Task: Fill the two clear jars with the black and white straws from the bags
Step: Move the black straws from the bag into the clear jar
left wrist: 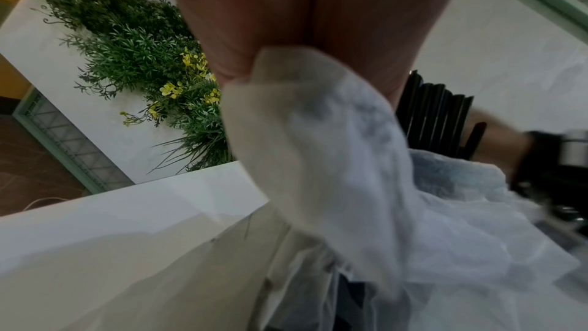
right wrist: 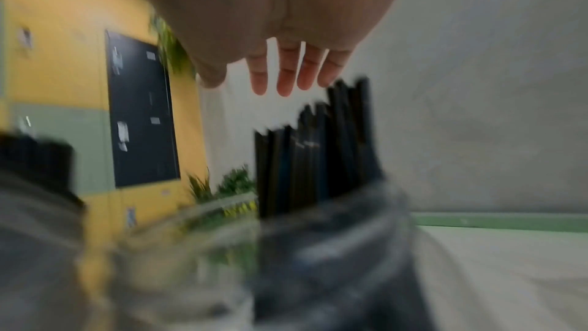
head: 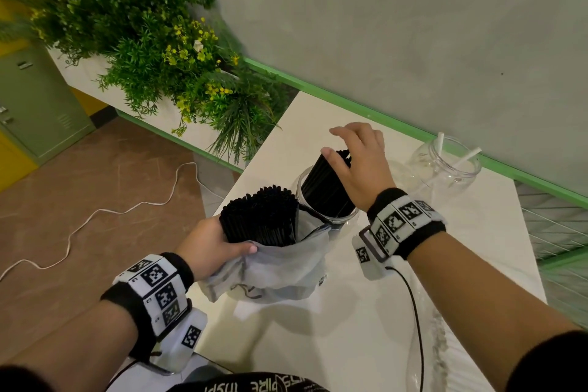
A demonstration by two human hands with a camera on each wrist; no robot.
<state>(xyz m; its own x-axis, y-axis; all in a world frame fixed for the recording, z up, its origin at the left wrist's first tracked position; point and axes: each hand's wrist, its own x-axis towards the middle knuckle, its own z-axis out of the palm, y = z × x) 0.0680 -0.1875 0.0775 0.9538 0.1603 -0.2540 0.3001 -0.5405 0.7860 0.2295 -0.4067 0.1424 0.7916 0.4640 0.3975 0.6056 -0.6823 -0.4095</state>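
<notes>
Gripping the crumpled, translucent plastic bag [head: 276, 267] at its mouth, the left hand [head: 210, 245] sits at 7 o'clock on the smooth white table [head: 366, 312]; its fingers curl round the gathered film, and the left wrist view shows the thin, wrinkled plastic bunched in the fist. A dense, round bundle of matte black straws [head: 261, 216] stands upright out of the bag, their cut ends forming a stippled dark disc.

Just beyond, at centre, a clear cylindrical jar [head: 327, 216] stands touching the bag. It holds a second sheaf of black straws, tilted toward 11 o'clock and rising well above the rim. The right hand [head: 356, 165] is over their tops with fingers spread and nearly straight; the right wrist view, blurred, shows the fingertips [right wrist: 286, 82] extended above the straw ends, not wrapped round them. The thumb lies against the sheaf's side.

Farther, at 2 o'clock, a second clear jar [head: 445, 165] with a rounded body stands near the wall, two white straws [head: 461, 157] leaning in it.

At 10 o'clock, well apart from the table, bushy green plants [head: 159, 51] with small yellow flowers fill a white planter, and a thin white cable [head: 95, 213] snakes over the brown floor.
</notes>
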